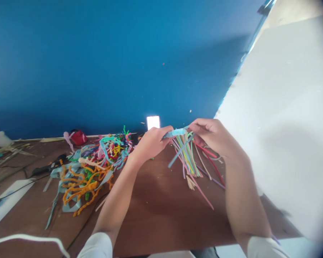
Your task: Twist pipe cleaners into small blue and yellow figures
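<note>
My left hand [156,141] is closed around one end of a light blue wrapped stick [177,133], held level above the table. My right hand [211,133] pinches at the stick's other end, where a thin blue-grey strip [179,152] slants down to the left from the fingers. Just below and behind lies a bundle of thin pastel strips [191,163] in green, yellow, pink and white. Red strips [216,168] curve out under my right hand. The right fingertips are partly hidden.
Left of my hands is a tangled pile of coloured fuzzy stems [93,186] with pale ribbons. A phone [153,122] with a lit screen leans against the blue wall [123,64]. A red object [78,137], cables and a white sheet [12,200] lie further left on the brown table [161,222].
</note>
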The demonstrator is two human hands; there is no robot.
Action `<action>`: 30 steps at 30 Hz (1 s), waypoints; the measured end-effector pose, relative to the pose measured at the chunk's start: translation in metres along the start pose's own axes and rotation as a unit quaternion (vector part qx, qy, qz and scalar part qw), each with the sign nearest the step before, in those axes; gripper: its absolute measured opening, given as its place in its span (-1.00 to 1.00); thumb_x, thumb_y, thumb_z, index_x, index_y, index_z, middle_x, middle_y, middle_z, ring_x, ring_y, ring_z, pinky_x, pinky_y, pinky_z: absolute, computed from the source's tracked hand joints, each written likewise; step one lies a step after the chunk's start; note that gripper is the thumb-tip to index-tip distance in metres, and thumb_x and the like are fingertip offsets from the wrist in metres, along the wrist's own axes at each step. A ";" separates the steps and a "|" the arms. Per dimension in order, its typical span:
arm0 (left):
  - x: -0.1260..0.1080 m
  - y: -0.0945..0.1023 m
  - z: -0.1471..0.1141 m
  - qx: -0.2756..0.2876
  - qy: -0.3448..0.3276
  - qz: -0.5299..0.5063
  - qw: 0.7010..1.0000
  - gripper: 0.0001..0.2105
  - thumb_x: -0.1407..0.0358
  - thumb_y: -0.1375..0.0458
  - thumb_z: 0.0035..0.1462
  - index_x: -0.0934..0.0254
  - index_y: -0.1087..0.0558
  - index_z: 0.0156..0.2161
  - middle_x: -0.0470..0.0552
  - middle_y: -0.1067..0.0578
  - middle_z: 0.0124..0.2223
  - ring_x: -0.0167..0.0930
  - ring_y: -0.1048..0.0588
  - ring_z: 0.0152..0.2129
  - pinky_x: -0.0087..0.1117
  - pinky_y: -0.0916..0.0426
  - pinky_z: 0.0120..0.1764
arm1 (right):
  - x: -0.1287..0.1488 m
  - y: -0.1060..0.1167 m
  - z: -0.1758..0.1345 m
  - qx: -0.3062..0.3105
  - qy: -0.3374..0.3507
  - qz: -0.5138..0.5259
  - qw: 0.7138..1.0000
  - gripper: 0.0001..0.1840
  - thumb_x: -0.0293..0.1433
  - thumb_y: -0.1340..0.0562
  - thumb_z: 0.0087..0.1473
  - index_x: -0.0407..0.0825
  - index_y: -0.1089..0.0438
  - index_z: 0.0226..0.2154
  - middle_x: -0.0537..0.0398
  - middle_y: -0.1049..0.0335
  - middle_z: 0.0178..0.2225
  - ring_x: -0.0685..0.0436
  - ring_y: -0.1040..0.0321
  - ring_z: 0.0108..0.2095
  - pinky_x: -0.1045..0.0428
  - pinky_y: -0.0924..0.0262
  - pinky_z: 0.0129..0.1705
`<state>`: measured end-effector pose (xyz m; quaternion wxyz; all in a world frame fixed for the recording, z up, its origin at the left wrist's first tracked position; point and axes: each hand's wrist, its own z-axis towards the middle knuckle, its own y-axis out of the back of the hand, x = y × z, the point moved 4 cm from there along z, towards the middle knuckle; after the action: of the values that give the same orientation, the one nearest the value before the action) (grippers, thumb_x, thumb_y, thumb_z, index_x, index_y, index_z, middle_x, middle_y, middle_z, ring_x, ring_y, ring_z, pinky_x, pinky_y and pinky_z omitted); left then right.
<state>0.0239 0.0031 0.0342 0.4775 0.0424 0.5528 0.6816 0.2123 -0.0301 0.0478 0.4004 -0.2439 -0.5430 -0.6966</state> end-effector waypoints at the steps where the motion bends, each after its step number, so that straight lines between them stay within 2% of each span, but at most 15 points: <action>1: -0.001 -0.002 0.000 0.008 -0.004 -0.014 1.000 -0.83 0.30 -0.02 0.21 0.24 -0.46 -0.26 -0.04 -0.52 -0.40 -0.48 -0.33 -0.58 -0.46 -0.09 -0.44 | 0.000 0.000 0.000 -0.009 0.002 0.007 1.000 -0.60 -0.08 -0.13 0.19 -0.06 -0.38 -0.43 0.19 -0.25 -0.65 0.06 -0.17 -0.60 0.08 -0.03 -0.49; 9: -0.008 -0.010 0.004 0.034 0.000 -0.106 0.994 -0.68 0.13 0.05 0.28 0.29 -0.44 -0.34 -0.02 -0.51 -0.45 -0.50 -0.29 -0.63 -0.46 -0.14 -0.46 | -0.005 0.002 0.004 -0.055 0.003 0.088 0.995 -0.68 -0.13 -0.24 0.10 -0.06 -0.44 -0.33 0.13 -0.36 -0.58 0.03 -0.26 -0.58 0.06 -0.19 -0.46; 16: -0.005 -0.013 0.004 0.049 0.002 -0.154 0.987 -0.73 0.18 0.05 0.28 0.27 -0.37 -0.35 -0.05 -0.52 -0.50 -0.48 -0.42 -0.57 -0.48 -0.24 -0.37 | -0.005 0.006 0.004 -0.081 -0.002 0.069 0.994 -0.70 -0.14 -0.26 0.08 -0.06 -0.44 -0.37 0.13 -0.37 -0.58 0.04 -0.27 -0.60 0.08 -0.18 -0.50; 21: -0.004 -0.013 0.004 0.036 0.020 -0.142 0.989 -0.72 0.17 0.01 0.26 0.29 -0.43 -0.35 0.00 -0.56 -0.42 -0.48 -0.40 -0.57 -0.47 -0.22 -0.43 | -0.007 0.006 0.006 -0.093 0.001 0.061 0.994 -0.68 -0.12 -0.24 0.09 -0.06 -0.43 -0.35 0.13 -0.36 -0.58 0.04 -0.28 -0.59 0.09 -0.19 -0.50; 25: -0.008 -0.016 0.003 0.067 0.032 -0.166 0.983 -0.65 0.14 0.05 0.28 0.30 -0.45 -0.38 0.01 -0.58 -0.42 -0.50 -0.38 -0.63 -0.48 -0.21 -0.48 | -0.011 0.004 0.009 -0.105 0.019 0.044 0.993 -0.64 -0.09 -0.22 0.10 -0.06 -0.45 -0.33 0.11 -0.38 -0.56 0.02 -0.31 -0.57 0.08 -0.23 -0.47; 30: -0.007 -0.018 0.002 0.075 0.022 -0.166 0.983 -0.63 0.13 0.04 0.27 0.30 -0.47 -0.39 0.03 -0.56 -0.42 -0.48 -0.40 -0.59 -0.47 -0.22 -0.47 | -0.015 0.003 0.013 -0.123 0.036 0.022 0.992 -0.60 -0.05 -0.19 0.11 -0.06 -0.44 -0.30 0.09 -0.39 -0.54 0.00 -0.34 -0.55 0.07 -0.25 -0.45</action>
<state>0.0396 -0.0011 0.0243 0.5671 -0.0294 0.6123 0.5501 0.2215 -0.0133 0.0419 0.4015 -0.2781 -0.4332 -0.7575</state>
